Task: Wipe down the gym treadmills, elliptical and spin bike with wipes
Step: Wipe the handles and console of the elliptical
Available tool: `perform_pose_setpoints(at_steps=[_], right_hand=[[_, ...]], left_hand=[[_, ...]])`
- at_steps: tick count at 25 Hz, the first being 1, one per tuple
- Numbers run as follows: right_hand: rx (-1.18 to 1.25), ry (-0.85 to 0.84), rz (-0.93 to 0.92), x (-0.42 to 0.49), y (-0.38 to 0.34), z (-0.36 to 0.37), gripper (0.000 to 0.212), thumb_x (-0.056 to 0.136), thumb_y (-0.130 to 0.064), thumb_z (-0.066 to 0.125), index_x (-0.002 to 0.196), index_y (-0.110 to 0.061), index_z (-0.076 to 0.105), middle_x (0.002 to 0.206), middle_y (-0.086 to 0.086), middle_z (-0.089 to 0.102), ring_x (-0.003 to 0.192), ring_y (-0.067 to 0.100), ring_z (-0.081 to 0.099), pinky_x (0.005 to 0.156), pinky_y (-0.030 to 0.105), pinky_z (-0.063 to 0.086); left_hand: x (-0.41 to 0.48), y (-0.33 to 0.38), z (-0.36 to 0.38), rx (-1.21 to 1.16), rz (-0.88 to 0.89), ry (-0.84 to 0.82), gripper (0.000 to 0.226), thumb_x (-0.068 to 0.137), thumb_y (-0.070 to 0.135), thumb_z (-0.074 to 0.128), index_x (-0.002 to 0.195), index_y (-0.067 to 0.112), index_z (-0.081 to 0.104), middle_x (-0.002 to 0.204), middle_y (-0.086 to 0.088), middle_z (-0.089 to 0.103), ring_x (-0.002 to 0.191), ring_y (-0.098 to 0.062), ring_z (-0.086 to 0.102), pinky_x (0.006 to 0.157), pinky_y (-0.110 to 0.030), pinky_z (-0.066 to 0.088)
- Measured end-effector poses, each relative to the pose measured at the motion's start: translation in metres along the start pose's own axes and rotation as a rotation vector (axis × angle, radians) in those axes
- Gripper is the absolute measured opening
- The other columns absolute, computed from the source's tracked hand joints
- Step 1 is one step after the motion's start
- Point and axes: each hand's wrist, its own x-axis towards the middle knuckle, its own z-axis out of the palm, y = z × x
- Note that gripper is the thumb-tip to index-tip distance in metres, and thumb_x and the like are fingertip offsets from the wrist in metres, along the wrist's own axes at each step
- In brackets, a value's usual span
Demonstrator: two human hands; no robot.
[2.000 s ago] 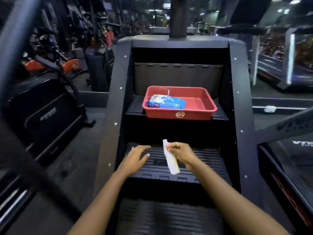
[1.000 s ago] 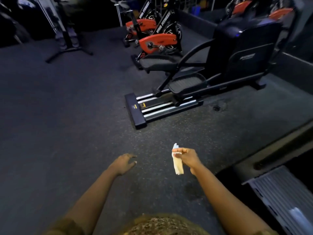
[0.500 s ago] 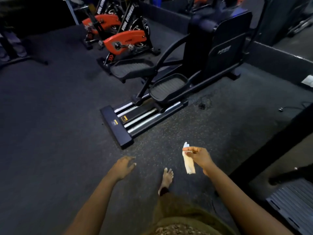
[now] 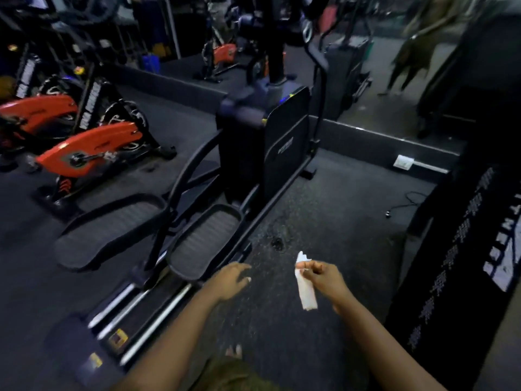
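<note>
Hands held out over a dark, speckled gym floor, seen from our own head height. Our right hand (image 4: 324, 277) pinches a folded white wipe (image 4: 306, 292) between thumb and curled fingers. The wipe hangs down from the pinch, touching nothing else. Our left hand (image 4: 229, 279) is empty, palm down, fingers loosely spread, hovering in the air near the closer pedal (image 4: 203, 244) of the elliptical (image 4: 265, 142). The elliptical stands ahead and to our left, its two foot pedals nearest us and its black housing beyond. Red spin bikes (image 4: 90, 153) stand further left.

We judge the step in hand to be carrying the wipe to the elliptical, with no wiping begun on it. The next move, we think, calls for lowering the wipe onto a pedal or rail and flattening it under the fingers.
</note>
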Motion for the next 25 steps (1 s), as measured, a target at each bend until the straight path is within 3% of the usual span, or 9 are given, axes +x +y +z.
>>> perform_pose_setpoints(at_steps=[2,6,12,14,17,19,22,24,25], right_hand=[[0.040,0.085,0.009,0.044,-0.014,-0.013,0.030,0.087,-0.005,0.060,0.082,-0.033,0.069,0.091,-0.002,0.069,0.088,0.013,0.062,0.082,0.034,0.050],[0.187,0.228,0.065,0.131,-0.051,-0.041,0.026,0.088,-0.001,0.058,0.088,-0.025,0.069,0.098,0.005,0.068,0.085,0.011,0.059,0.072,0.024,0.048],[0.246,0.362,0.024,0.248,-0.140,-0.080,0.028,0.089,0.000,0.056,0.088,-0.024,0.069,0.103,0.008,0.067,0.091,0.016,0.061,0.085,0.036,0.050],[0.258,0.343,-0.013,0.268,-0.169,-0.082,0.027,0.088,0.003,0.055,0.092,-0.021,0.068,0.099,0.003,0.067,0.089,0.013,0.060,0.085,0.033,0.050],[0.328,0.316,-0.115,0.300,-0.212,-0.087,0.022,0.086,0.005,0.059,0.088,-0.017,0.064,0.085,0.000,0.065,0.072,0.003,0.059,0.063,0.015,0.047],[0.383,0.267,-0.154,0.317,-0.235,-0.091,0.018,0.085,0.003,0.062,0.085,-0.015,0.058,0.070,-0.004,0.063,0.058,0.000,0.056,0.051,0.012,0.042],[0.401,0.142,-0.197,0.329,-0.266,-0.094,0.014,0.087,-0.002,0.060,0.086,-0.014,0.054,0.061,-0.007,0.063,0.053,-0.001,0.056,0.051,0.013,0.042],[0.365,0.062,-0.226,0.334,-0.281,-0.093,0.011,0.087,-0.004,0.060,0.090,-0.013,0.054,0.068,-0.003,0.067,0.060,0.004,0.061,0.055,0.015,0.046],[0.349,0.031,-0.231,0.335,-0.287,-0.091,0.012,0.086,-0.004,0.061,0.091,-0.012,0.054,0.069,-0.001,0.069,0.062,0.006,0.063,0.057,0.017,0.048]], left_hand=[[0.064,0.011,-0.031,0.057,0.072,-0.037,0.046,0.100,0.031,0.042,0.143,0.015,0.038,0.142,-0.008,0.041,0.129,-0.022,0.041,0.103,-0.029,0.033],[0.179,0.031,-0.089,0.143,0.216,-0.087,0.046,0.100,0.032,0.043,0.143,0.017,0.038,0.143,-0.005,0.040,0.131,-0.021,0.040,0.103,-0.029,0.033],[0.324,0.068,-0.192,0.175,0.393,-0.088,0.046,0.099,0.033,0.044,0.142,0.018,0.039,0.139,-0.003,0.044,0.128,-0.020,0.044,0.101,-0.027,0.034],[0.343,0.084,-0.217,0.147,0.440,-0.048,0.046,0.098,0.033,0.046,0.141,0.018,0.041,0.139,-0.002,0.045,0.128,-0.018,0.044,0.103,-0.027,0.034],[0.366,0.109,-0.250,-0.171,0.417,0.053,0.036,0.096,0.029,0.052,0.131,0.018,0.054,0.123,-0.001,0.060,0.113,-0.013,0.055,0.096,-0.021,0.040],[0.370,0.121,-0.266,-0.421,0.308,0.137,0.025,0.094,0.034,0.055,0.115,0.023,0.064,0.107,0.003,0.067,0.100,-0.010,0.060,0.090,-0.018,0.042],[0.359,0.134,-0.281,-0.811,0.191,0.124,0.025,0.092,0.043,0.054,0.088,0.025,0.071,0.086,0.005,0.073,0.088,-0.013,0.069,0.082,-0.021,0.052],[0.350,0.142,-0.290,-0.970,0.146,0.104,0.027,0.093,0.038,0.052,0.086,0.019,0.070,0.074,0.006,0.072,0.069,-0.006,0.068,0.068,-0.016,0.051],[0.349,0.142,-0.293,-1.009,0.120,0.120,0.026,0.092,0.036,0.054,0.088,0.016,0.070,0.073,0.005,0.071,0.068,-0.007,0.067,0.070,-0.021,0.050]])
